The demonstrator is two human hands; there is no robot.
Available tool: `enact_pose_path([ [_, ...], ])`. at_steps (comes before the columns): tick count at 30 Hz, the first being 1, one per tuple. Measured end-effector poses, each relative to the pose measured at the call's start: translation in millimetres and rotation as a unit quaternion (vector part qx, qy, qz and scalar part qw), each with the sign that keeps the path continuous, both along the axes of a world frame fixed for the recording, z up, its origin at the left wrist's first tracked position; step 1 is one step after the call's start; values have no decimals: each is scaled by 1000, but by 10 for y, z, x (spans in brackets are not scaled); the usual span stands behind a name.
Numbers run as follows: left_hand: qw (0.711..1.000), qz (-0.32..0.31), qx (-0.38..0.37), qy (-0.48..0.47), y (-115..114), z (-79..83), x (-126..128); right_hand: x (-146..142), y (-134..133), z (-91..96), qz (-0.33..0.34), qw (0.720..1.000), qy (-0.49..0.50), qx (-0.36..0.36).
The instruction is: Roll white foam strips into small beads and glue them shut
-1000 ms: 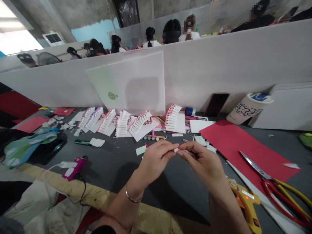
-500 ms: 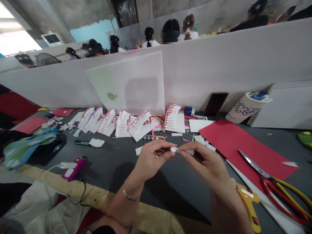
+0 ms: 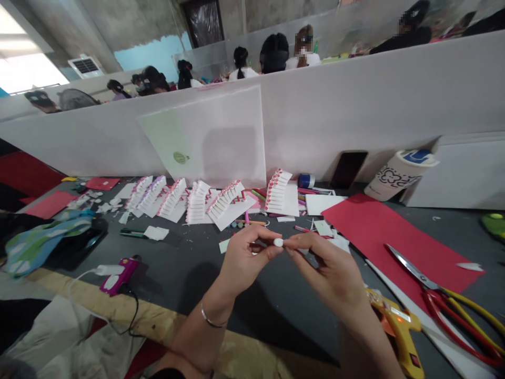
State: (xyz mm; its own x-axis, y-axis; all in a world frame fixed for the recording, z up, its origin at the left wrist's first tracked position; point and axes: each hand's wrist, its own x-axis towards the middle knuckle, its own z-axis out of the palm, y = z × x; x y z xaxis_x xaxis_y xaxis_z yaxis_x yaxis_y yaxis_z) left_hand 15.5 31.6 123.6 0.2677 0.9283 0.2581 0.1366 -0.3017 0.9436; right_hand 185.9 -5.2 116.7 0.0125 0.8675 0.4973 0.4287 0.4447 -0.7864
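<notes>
Left hand (image 3: 243, 258): pinches a white piece (image 3: 278, 242).
Right hand (image 3: 330, 269): fingertips beside it, hold unclear.
Cup (image 3: 397, 178): stands near table (image 3: 173, 271)'s far edge.

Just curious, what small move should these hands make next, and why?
I'd perhaps turn the small white piece slightly with the right hand: the left hand pinches it, and the right hand's fingers are close beside its round end.

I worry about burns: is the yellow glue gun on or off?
On, it seems: an orange light glows on the yellow glue gun. Its red switch's setting is too small to read.
</notes>
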Motion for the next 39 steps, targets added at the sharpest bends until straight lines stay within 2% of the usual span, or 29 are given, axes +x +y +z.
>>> enact_pose_path([
  [7, 998, -10, 51, 28, -13, 12, 4, -3, 7, -13, 3, 999, 0, -32],
  [11, 992, -6, 87, 92, -34, 23, 4, -11, 48, -91, -10, 998, 13, -62],
  [13, 987, -29, 101, 121, -42, 41, -14, 0, 65, -126, -24, 997, 12, -72],
  [16, 980, -49, 122, 150, -45, 65, -44, 25, 66, -145, -25, 997, 2, -68],
  [19, 974, -43, 153, 164, -40, 61, -52, 34, 50, -132, -6, 998, -11, -63],
  [23, 969, -32, 193, 149, -28, 37, -34, 13, 46, -120, -17, 998, -9, -62],
  [29, 975, 3, 182, 129, -10, 42, -25, 8, 64, -115, -56, 995, 30, -82],
  [32, 978, 8, 170, 121, -4, 48, -21, 24, 54, -105, -42, 995, 33, -88],
  [39, 986, 15, 127, 104, -7, 29, 0, 47, 47, -100, -10, 998, 52, -41],
])
